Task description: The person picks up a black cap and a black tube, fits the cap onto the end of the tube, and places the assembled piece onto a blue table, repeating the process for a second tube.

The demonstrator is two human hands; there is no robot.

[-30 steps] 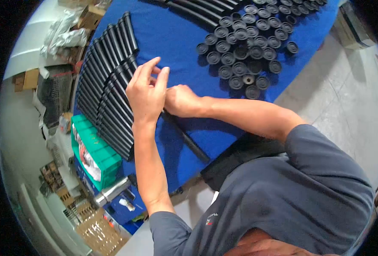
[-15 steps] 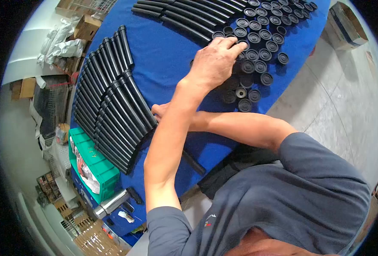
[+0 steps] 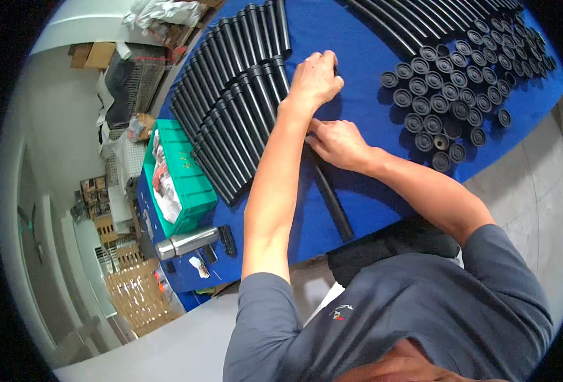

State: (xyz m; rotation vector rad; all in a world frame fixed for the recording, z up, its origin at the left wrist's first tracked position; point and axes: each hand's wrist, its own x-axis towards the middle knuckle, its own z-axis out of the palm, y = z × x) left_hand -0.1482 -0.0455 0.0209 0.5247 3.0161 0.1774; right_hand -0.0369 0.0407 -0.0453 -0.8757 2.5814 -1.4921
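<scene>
My left hand point(image 3: 313, 79) is closed, and a small dark edge, seemingly a black round cap, shows at its fingertips; the fingers hide most of it. Just below and to the right, my right hand point(image 3: 339, 143) grips a black tube point(image 3: 333, 204). This tube slants down toward the table's near edge, its upper end hidden by the hands and left forearm. To the left, black tubes point(image 3: 230, 127) lie side by side in two overlapping rows. Loose black round caps point(image 3: 444, 83) are spread to the right, one of them showing a pale centre.
More black tubes point(image 3: 415, 22) lie at the far edge of the blue-covered table point(image 3: 364, 70). A green crate point(image 3: 189, 184) with wrapped contents stands at left. Near it are a steel flask point(image 3: 189, 242) and small items. Shelving and boxes stand beyond.
My left hand has left the caps and moved back beside my right hand. The view has shifted, and more of the held tube and my right hand now shows.
</scene>
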